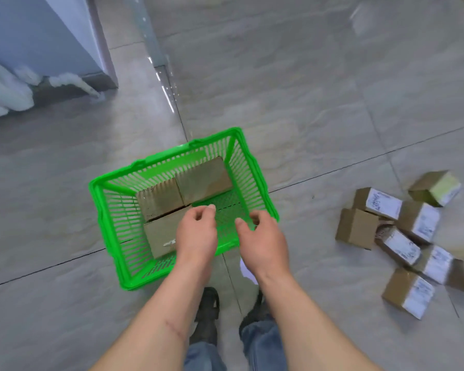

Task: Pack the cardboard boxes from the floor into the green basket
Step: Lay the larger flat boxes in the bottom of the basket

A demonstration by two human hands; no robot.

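The green basket (113, 223) stands on the floor in front of me. Three cardboard boxes lie inside it: one at the far right (202, 179), one at the far left (160, 203) and one at the near left (160, 235). The basket's near right corner shows bare green mesh. My left hand (196, 234) hovers over the near box with loosely curled fingers and holds nothing. My right hand (263, 242) hovers over the basket's near right rim, fingers loosely curled, also empty. Several more cardboard boxes (356, 228) with white labels lie in a heap on the floor to the right.
Grey floor tiles surround the basket. A blue-grey wall or cabinet (38, 36) with white pipes (3, 95) stands at the far left. My feet in dark shoes (208, 314) stand just behind the basket. A scrap of white paper (248, 273) lies under my right wrist.
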